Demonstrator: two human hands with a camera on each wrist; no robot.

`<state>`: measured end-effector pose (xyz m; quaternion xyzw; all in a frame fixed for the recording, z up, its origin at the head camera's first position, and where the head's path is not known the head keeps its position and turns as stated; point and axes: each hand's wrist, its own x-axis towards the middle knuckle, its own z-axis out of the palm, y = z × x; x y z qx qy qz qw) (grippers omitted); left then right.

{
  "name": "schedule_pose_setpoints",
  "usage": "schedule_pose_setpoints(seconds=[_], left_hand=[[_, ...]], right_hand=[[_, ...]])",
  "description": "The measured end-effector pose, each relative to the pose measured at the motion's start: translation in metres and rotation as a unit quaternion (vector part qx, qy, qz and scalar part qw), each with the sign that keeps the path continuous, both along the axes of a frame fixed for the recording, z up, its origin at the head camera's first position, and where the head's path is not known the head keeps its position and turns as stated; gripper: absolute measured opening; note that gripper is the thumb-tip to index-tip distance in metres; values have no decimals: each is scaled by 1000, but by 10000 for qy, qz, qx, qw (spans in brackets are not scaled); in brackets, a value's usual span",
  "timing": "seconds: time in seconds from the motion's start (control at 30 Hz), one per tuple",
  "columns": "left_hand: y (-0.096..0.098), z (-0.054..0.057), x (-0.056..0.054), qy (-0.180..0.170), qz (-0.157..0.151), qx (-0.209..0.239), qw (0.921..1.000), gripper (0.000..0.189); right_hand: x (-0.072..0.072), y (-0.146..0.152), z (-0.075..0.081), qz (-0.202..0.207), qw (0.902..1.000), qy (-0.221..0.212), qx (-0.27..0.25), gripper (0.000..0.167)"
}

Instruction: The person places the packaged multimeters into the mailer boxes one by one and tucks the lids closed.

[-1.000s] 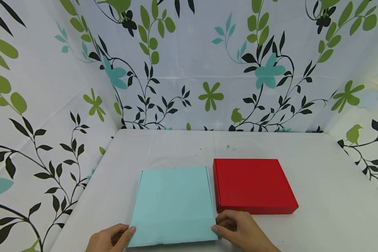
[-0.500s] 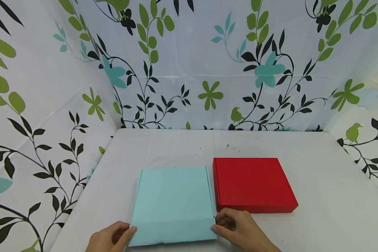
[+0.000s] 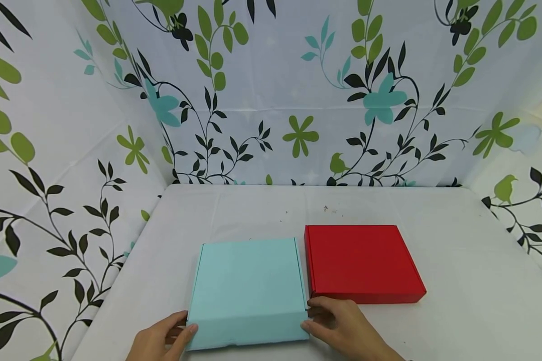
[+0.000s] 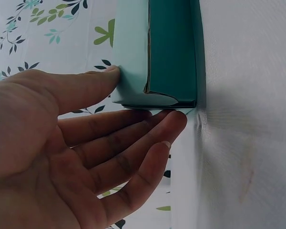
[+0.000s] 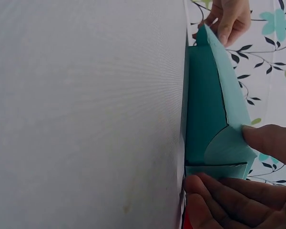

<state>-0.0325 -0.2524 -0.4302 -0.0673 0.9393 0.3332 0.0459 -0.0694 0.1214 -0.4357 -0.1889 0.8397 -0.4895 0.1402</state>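
Note:
A light blue cardboard mailer box [image 3: 249,281] lies on the table in the head view. Its front flap [image 3: 248,331] slants downward along a crease. My left hand [image 3: 164,337] holds the front left corner, thumb on the flap and fingers along the side. At the front right corner my right hand [image 3: 343,328] does the same, with its thumb on the flap. Both wrist views show the darker teal inside [image 4: 174,52] through the gap at the front. A rounded side tab [image 5: 229,145] shows under the flap beside the right thumb.
A shut red box [image 3: 363,263] sits close to the right of the blue one, just beyond my right hand. White cloth covers the table [image 3: 248,210]. Leaf-patterned curtains [image 3: 271,100] hang behind and at both sides.
The blue flap's front edge has drawn slightly away from me and its crease shows more. My left hand has shifted a little to the right, its fingers slightly more spread.

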Motion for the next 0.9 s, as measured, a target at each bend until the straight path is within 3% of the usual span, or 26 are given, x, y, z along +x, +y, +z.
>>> schedule_pose_setpoints(seconds=[0.17,0.67,0.9], left_hand=[[1,1,-1,9,-33,-99,9999,45],[3,7,-11,-584,-413,-761,9945,54],[7,11,-14,-449,-463,-937,9935,50]], right_hand=[[-1,-2,1,-24,9998,91,168,55],[-8,-5,3,142,9993,77,328,50],[-12,-8,5,170,9991,72,388,40]])
